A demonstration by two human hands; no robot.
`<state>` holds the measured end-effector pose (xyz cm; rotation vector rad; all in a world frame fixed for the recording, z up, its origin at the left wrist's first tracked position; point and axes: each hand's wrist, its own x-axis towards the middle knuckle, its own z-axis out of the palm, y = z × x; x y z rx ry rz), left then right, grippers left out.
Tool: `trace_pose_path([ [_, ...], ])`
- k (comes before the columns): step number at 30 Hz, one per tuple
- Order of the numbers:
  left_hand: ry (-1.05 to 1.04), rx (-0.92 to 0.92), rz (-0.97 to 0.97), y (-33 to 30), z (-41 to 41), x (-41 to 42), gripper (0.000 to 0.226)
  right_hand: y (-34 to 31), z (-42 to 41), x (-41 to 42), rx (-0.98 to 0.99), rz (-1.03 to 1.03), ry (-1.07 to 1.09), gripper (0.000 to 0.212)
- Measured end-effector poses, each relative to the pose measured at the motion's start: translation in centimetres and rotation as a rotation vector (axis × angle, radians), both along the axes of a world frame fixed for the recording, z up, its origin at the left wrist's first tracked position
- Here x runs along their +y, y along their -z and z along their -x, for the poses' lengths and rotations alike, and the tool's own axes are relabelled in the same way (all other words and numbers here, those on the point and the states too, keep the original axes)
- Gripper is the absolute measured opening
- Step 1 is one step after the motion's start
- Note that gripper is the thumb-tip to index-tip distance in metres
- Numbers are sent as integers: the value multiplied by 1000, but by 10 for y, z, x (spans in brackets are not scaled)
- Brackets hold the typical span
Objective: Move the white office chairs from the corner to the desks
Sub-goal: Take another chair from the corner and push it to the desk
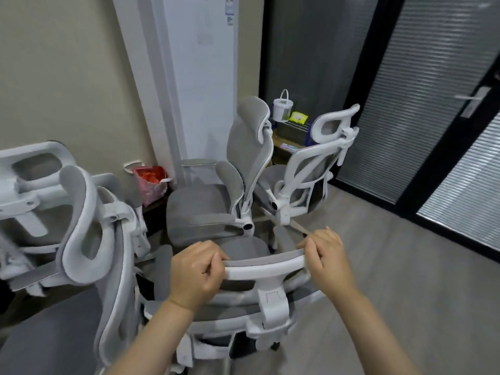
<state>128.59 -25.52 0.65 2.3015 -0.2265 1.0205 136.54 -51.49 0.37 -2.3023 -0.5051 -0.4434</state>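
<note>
Early stage: the left hand [198,269] and right hand [326,255] each grasp the headrest [266,266] of the nearest chair, at 6 o'clock. Four other chairs [216,196] remain clustered in the corner, 9 to 1 o'clock; no desks visible.

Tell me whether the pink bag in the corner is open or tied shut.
Open: the pink bag gapes at its top, showing red contents inside, handles loose.

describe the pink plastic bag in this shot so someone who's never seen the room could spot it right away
Find the tall white air conditioner standing in the corner against the beige wall. At its foot, on the left, the pink plastic bag sits on the floor, with the grey-and-white office chairs close by. It is the only pink thing there, with something red inside.
</note>
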Motion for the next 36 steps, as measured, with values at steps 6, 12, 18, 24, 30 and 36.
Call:
trace_pose_path([
  [6,87,-14,-39,5,13,12,39,-1,34,12,-9,-37,114,34],
  [12,238,-22,-32,3,13,12,40,5,76,0,52,21,265,44],
  [18,447,10,81,6,4,-8,39,2,131,-16,-12,84,458,40],
  [24,642,58,139,13,0,-56,37,1,190,-43,-55,156,669,41],
  [30,809,109,159,9,14,-125,39,-3,249,-77,-96,189,871,33],
  [36,978,215,160,8,53,-205,41,-4,323,-117,-83,176,1097,35],
])
